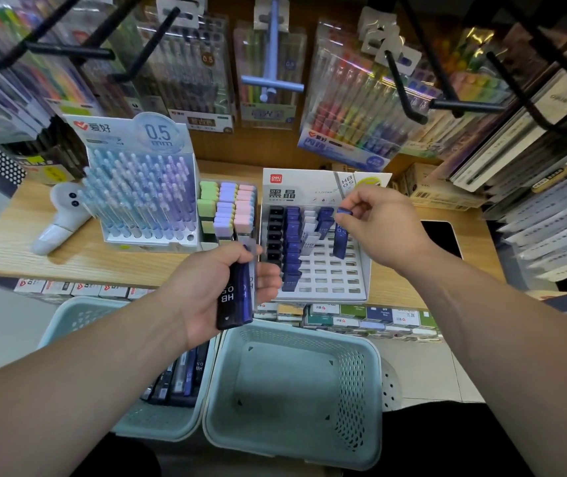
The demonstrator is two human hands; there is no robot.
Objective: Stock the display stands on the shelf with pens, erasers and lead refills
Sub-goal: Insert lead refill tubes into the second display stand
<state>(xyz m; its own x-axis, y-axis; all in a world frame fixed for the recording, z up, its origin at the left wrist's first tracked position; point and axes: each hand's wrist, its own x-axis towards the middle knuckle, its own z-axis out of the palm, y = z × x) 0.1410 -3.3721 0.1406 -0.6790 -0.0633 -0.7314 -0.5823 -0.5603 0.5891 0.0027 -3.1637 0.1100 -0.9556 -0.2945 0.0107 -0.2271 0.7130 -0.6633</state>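
My left hand (211, 294) grips a bundle of refill cases (235, 299); my right hand (380, 228) pinches one blue case (340, 242) over the stand (330, 282) at the shelf's (103, 261) front edge.

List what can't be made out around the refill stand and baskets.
- Head view: left basket contents, mostly covered by the left forearm.
- Head view: count of refill cases in the left hand, overlapping, fingers around them.
- Head view: small print on the refill stand header, too small, blurred.
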